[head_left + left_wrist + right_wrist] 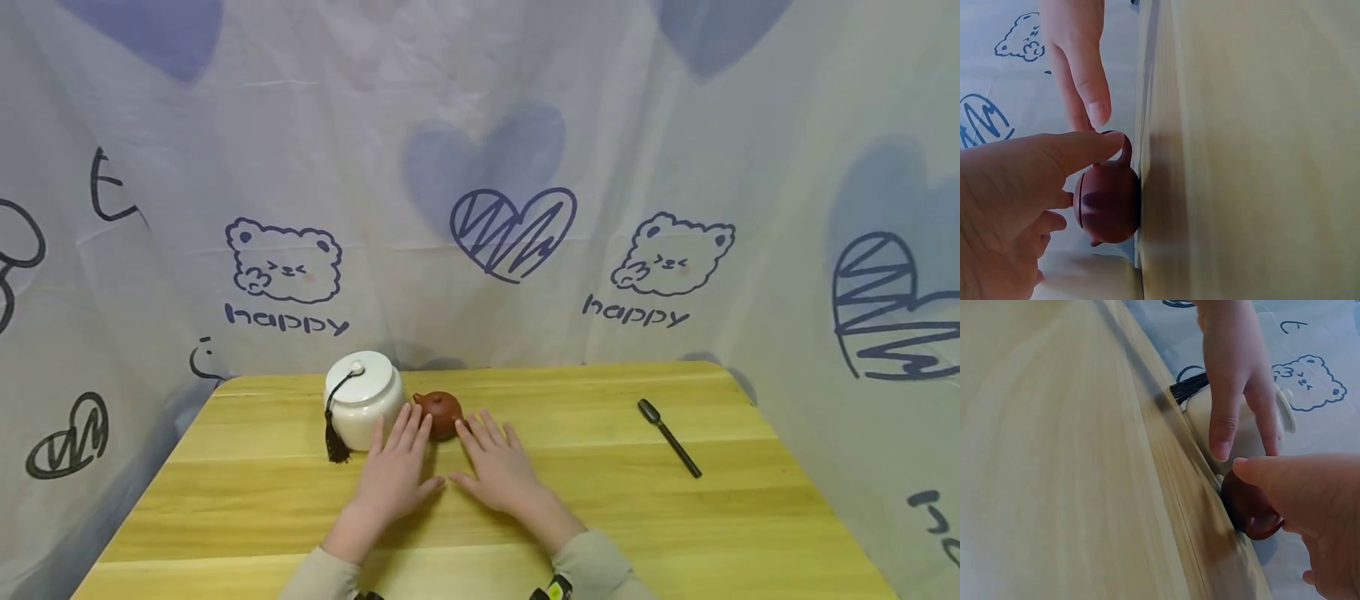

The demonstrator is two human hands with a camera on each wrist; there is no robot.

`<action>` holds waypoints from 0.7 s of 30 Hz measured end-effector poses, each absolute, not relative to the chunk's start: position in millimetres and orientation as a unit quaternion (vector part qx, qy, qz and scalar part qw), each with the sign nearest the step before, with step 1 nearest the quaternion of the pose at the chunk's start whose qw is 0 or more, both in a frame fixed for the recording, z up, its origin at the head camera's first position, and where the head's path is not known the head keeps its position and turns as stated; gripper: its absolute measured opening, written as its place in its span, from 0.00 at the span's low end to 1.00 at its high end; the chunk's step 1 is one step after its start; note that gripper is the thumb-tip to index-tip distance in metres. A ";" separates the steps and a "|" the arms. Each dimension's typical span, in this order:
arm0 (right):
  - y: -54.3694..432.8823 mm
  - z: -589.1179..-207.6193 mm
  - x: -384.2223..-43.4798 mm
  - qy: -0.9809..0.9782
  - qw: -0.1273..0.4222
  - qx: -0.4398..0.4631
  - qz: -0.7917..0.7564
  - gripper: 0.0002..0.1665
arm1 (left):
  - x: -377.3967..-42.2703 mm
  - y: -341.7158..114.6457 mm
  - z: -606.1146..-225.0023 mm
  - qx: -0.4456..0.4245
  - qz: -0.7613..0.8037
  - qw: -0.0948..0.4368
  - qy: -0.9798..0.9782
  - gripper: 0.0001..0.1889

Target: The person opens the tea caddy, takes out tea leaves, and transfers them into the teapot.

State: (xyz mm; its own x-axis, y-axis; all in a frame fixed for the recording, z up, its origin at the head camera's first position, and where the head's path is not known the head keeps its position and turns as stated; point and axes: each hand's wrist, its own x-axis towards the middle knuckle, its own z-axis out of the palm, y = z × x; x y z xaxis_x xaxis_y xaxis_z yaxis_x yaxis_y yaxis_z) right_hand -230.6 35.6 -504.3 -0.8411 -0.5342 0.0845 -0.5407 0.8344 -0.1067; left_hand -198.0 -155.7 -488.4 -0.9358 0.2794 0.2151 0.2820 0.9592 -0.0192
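Reddish-brown clay-coloured teapot (441,411) stands on the wooden counter (750,533), just beside a white lidded jar (367,423) with a black tassel (334,442). Left hand (393,475) and right hand (501,471) reach toward the teapot, each grip loose, fingers extended, holding nothing; fingertip contact is unclear. One dark scoop (670,439) lies well apart, to the right.
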 end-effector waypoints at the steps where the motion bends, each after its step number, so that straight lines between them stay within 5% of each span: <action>1: 34.5 -505.5 -231.6 -0.958 0.024 0.280 0.061 0.47 | -198.7 -155.6 -488.2 -0.144 -0.001 0.104 -0.984 0.50; 21: 37.2 -495.1 -236.0 -0.958 0.037 0.273 0.083 0.44 | -217.5 -149.5 -480.5 -0.154 0.018 0.086 -0.984 0.52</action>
State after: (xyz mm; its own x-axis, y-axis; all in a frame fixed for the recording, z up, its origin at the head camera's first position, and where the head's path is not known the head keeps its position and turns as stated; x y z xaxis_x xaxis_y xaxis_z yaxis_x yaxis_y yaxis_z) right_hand -236.0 37.2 -495.1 -0.8487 -0.5159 0.1165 -0.5282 0.8378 -0.1381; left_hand -217.5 -149.5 -480.5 -0.9374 0.3071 0.1644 0.3008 0.9516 -0.0623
